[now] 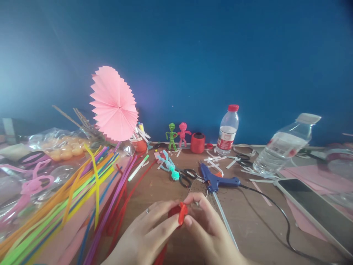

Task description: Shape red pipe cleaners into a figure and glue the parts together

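Note:
A small bundle of red pipe cleaner point(182, 212) is pinched between the fingertips of both hands, low in the middle of the head view. My left hand point(147, 230), with a ring on one finger, is closed on it from the left. From the right, my right hand point(206, 226) grips it with thumb and forefinger. Red strands hang below the left hand, partly hidden by it. Just beyond lie a light-blue pipe-cleaner figure point(174, 173), black scissors point(188, 177) and a blue glue gun point(217, 180) with a clear glue stick. Green point(172, 136) and pink point(182, 135) figures stand farther back.
Many coloured pipe cleaners point(82, 195) spread across the left. A pink paper fan point(116, 103) rises behind them. Two water bottles point(227, 130) and a phone point(317, 213) are at the right. The glue gun's black cord point(284, 217) crosses the table. A red tape roll point(198, 143) sits near the wall.

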